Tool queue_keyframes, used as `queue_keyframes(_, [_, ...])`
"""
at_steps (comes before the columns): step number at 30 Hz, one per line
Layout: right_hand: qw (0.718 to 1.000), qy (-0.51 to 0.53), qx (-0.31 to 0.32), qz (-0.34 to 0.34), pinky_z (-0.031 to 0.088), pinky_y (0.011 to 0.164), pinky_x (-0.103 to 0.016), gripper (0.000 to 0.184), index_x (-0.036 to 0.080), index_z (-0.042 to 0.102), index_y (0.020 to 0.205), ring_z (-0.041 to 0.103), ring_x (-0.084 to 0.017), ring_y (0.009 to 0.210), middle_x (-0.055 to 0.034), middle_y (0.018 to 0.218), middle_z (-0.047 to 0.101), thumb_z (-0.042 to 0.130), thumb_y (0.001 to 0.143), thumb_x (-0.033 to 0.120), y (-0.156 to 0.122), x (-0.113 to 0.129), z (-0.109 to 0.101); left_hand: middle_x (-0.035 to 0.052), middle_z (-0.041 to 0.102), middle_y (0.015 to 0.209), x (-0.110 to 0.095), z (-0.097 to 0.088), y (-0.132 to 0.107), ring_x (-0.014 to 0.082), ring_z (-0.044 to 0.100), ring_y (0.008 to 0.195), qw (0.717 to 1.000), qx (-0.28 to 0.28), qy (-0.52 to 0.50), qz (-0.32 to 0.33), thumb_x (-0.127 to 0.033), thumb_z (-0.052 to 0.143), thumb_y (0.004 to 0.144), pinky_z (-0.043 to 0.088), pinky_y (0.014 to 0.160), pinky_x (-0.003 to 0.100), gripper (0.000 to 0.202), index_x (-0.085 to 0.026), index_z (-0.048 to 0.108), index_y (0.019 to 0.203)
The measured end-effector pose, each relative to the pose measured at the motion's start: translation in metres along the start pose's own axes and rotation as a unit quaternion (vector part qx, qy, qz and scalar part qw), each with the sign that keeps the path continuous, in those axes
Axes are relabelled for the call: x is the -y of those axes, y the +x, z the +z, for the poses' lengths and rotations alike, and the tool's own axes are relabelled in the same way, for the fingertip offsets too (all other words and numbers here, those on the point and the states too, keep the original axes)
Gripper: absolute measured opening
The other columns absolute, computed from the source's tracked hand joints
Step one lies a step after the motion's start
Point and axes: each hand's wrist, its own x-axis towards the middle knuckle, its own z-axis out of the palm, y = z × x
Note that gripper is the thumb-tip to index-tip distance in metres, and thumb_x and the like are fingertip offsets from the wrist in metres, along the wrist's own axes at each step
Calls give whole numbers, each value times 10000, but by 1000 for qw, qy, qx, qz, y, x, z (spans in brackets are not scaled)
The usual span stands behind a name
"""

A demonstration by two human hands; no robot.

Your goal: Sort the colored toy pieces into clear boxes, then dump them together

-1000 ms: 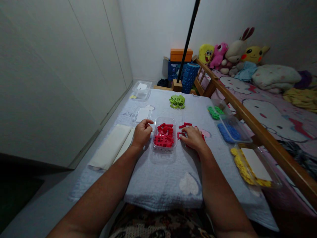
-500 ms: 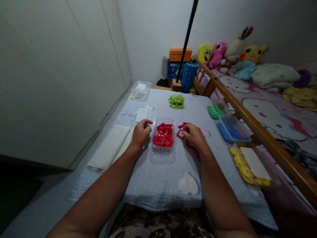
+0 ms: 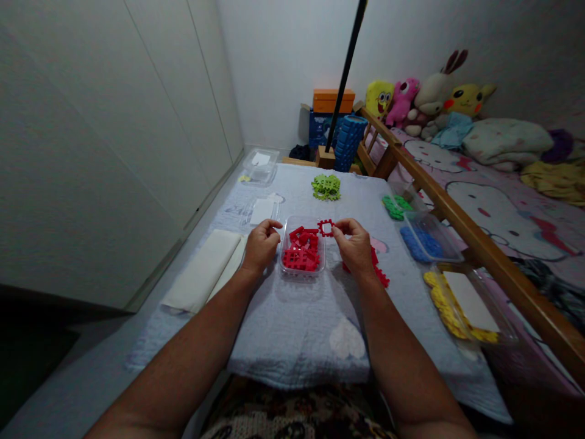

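A clear plastic box [image 3: 301, 274] holding several red building pieces [image 3: 301, 249] sits between my two hands. My right hand [image 3: 355, 244] pinches a red square frame piece [image 3: 326, 228] by its right side, over the box's upper right rim. Beneath and beside that hand, more red pieces [image 3: 380, 271] lie on the cloth, partly hidden. Close to the box's left rim rests my left hand [image 3: 262, 247], with its index finger and thumb apart and nothing held; whether it touches the rim is unclear.
Light green pieces [image 3: 326, 187] lie in a pile farther back. Boxes of green [image 3: 397, 207], blue [image 3: 420, 244] and yellow pieces [image 3: 441, 305] line the right side by a wooden bed rail [image 3: 484, 244]. A folded cream cloth [image 3: 203, 268] and clear lids [image 3: 262, 211] are at left.
My right hand has lifted the red square frame piece off the cloth and brought it up and left to the box's rim. My left hand has stayed in place.
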Motion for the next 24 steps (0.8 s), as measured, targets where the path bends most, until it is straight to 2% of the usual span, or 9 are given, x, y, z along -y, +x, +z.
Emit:
queue_keyframes(4, [1000,-20,19,-15,481,814,-355,114,234,657,848,621,-211,813,-22,821,703,625,849,344,-2,2,13,-33,561,628,1,0,1,159,526,606,1000,2,-9,1,-208,540,670,420,634,280,260,-210,683,887])
queue_keyframes(10, [989,-143,36,-24,407,961,-437,71,251,688,886,610,-260,938,-33,891,744,623,866,232,-3,6,27,-28,569,629,0,0,0,157,515,598,1000,7,-4,3,-201,538,666,403,620,278,265,-210,683,887])
queue_keyframes(14, [976,-211,48,-32,349,1001,-455,93,250,699,889,583,-270,967,-45,924,759,623,889,197,-5,6,32,-30,569,630,0,-1,-1,158,515,601,1000,9,0,4,-205,538,676,404,630,287,259,-211,684,890])
queue_keyframes(19, [965,-251,40,-57,345,954,-425,144,238,722,922,549,-285,1049,-77,1022,758,599,898,168,-5,2,30,-30,574,639,0,-1,0,165,531,612,1000,10,-4,4,-213,538,680,416,641,293,256,-218,681,892])
queue_keyframes(24, [966,-254,18,-48,365,966,-419,165,231,729,938,540,-293,1085,-91,1052,731,578,899,176,2,-3,12,-30,573,628,-1,-1,0,163,528,602,1000,9,-7,-1,-213,540,668,413,627,285,255,-217,681,880])
